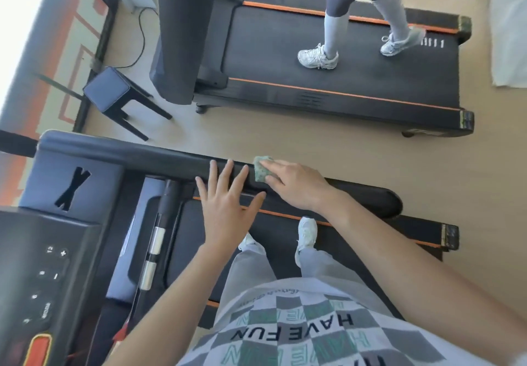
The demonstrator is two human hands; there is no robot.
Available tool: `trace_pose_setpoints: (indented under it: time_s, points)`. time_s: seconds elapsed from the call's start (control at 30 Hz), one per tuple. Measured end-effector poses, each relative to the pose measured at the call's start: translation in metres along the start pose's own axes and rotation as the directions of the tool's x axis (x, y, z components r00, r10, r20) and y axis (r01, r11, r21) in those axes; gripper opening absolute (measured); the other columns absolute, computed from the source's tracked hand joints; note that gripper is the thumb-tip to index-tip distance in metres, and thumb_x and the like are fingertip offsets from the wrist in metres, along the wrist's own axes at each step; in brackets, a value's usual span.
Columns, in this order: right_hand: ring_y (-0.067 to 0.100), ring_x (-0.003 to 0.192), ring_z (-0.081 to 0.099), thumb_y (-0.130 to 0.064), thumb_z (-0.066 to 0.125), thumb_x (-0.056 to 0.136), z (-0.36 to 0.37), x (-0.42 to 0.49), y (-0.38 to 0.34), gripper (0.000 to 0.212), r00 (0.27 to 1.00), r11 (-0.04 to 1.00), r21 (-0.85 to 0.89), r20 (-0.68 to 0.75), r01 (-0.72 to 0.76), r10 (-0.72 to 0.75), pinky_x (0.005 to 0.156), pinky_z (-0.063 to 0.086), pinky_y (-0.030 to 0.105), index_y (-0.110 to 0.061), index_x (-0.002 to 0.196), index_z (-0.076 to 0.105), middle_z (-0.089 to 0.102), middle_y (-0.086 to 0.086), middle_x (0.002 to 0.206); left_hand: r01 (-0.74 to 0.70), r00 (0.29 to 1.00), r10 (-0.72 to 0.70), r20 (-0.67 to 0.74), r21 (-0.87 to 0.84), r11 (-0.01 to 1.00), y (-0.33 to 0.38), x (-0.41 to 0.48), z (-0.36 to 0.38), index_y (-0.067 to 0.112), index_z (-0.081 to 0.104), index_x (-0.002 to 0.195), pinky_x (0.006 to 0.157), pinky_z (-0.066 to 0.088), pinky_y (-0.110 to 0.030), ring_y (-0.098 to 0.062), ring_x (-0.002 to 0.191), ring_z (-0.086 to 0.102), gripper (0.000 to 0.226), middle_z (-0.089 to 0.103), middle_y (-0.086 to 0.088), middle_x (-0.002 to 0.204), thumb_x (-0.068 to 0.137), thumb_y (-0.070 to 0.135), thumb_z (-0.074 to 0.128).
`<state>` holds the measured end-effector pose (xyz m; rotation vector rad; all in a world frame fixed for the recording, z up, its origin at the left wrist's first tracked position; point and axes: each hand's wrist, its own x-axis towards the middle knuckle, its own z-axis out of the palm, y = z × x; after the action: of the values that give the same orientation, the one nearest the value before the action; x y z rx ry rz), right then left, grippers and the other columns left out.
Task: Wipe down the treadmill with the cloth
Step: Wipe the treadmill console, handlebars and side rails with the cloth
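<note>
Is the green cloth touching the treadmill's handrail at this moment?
Touching. The head view shows the right hand holding the cloth against the black handrail, with no gap visible between cloth and rail.

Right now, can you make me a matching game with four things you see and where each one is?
Things:
1. cloth
2. left hand
3. stool
4. other person's sneakers

Places or states:
A. on the belt of the far treadmill
B. on the handrail, under the right hand
C. on the floor beside the far treadmill
D. fingers spread, holding nothing

Pairs: 1-B, 2-D, 3-C, 4-A.
</note>
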<state>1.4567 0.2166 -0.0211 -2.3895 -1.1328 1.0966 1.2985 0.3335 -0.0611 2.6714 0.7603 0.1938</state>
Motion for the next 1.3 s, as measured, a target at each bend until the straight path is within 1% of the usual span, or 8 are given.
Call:
trace_pose_setpoints:
  time_s: [0.1,0.23,0.3,0.4,0.6,0.77,1.03,1.3]
  points:
    - [0.023,0.142,0.042,-0.044,0.031,0.108,-0.008,-0.02,0.029,0.049,0.998,0.998,0.002,0.013,-0.066,0.066,0.105,0.041,0.042,-0.036,0.156,0.033,0.038,-0.01,0.16,-0.124,0.992,0.125,-0.009,0.035,0.992,0.026,-0.004,0.012,0.017,0.065,0.134,0.123,0.02,-0.061,-0.033,0.149,0.037,0.057,0.057,-0.01,0.148,0.093,0.055,0.06]
    - [0.025,0.135,0.048,-0.045,0.033,0.107,-0.02,-0.054,0.085,0.044,0.985,0.985,0.03,0.042,-0.168,0.166,0.1,0.043,0.04,-0.039,0.15,0.041,0.051,-0.005,0.151,-0.129,0.991,0.13,-0.029,0.044,0.991,0.041,0.001,0.021,0.018,0.069,0.127,0.123,0.022,-0.056,-0.029,0.144,0.046,0.053,0.064,-0.003,0.139,0.091,0.056,0.063]
    - [0.024,0.137,0.047,-0.043,0.037,0.107,-0.028,-0.067,0.109,0.043,0.976,0.972,0.107,0.085,-0.208,0.2,0.104,0.04,0.037,-0.039,0.149,0.044,0.051,-0.006,0.151,-0.153,0.988,0.154,-0.03,0.044,0.987,0.043,0.007,0.021,0.018,0.07,0.123,0.123,0.025,-0.053,-0.03,0.14,0.051,0.052,0.067,-0.001,0.133,0.09,0.057,0.064]
    - [0.015,0.144,0.039,-0.037,0.045,0.107,-0.042,-0.074,0.129,0.043,0.97,0.949,0.243,0.182,-0.2,0.158,0.114,0.028,0.026,-0.034,0.149,0.047,0.044,-0.012,0.156,-0.23,0.973,0.23,-0.003,0.045,0.972,0.046,0.019,0.021,0.018,0.072,0.119,0.119,0.032,-0.046,-0.028,0.129,0.059,0.053,0.071,0.0,0.124,0.088,0.061,0.064]
    - [0.008,0.132,0.05,-0.03,0.057,0.102,-0.046,-0.047,0.121,0.042,0.973,0.914,0.396,0.23,-0.091,-0.003,0.111,0.034,0.024,-0.033,0.144,0.054,0.055,-0.013,0.146,-0.221,0.975,0.221,0.016,0.076,0.972,0.058,0.027,0.021,0.021,0.075,0.112,0.109,0.04,-0.042,-0.023,0.112,0.065,0.057,0.073,0.005,0.112,0.081,0.068,0.066]
    - [0.01,0.134,0.048,-0.036,0.06,0.1,-0.039,-0.044,0.123,0.046,0.981,0.929,0.369,0.191,-0.031,-0.044,0.106,0.033,0.021,-0.034,0.145,0.053,0.052,-0.011,0.149,-0.18,0.983,0.177,0.045,0.064,0.982,0.062,0.024,0.021,0.021,0.074,0.114,0.115,0.036,-0.046,-0.023,0.116,0.063,0.058,0.072,0.005,0.114,0.08,0.067,0.066]
    - [0.003,0.125,0.055,-0.029,0.071,0.094,-0.056,-0.086,0.193,0.041,0.974,0.881,0.451,0.221,-0.143,0.045,0.117,0.037,0.03,-0.033,0.134,0.063,0.06,-0.019,0.135,-0.122,0.991,0.119,0.054,0.045,0.992,0.071,0.022,0.022,0.021,0.074,0.116,0.119,0.032,-0.047,-0.027,0.124,0.06,0.059,0.072,0.004,0.118,0.08,0.066,0.064]
    - [0.003,0.126,0.055,-0.026,0.077,0.087,-0.05,-0.04,0.164,0.048,0.953,0.871,0.491,0.265,-0.004,-0.145,0.109,0.04,0.023,-0.041,0.131,0.064,0.061,-0.019,0.135,-0.074,0.993,0.069,0.101,0.051,0.996,0.082,0.021,0.018,0.023,0.073,0.116,0.119,0.031,-0.046,-0.025,0.126,0.059,0.057,0.071,0.006,0.118,0.077,0.063,0.065]
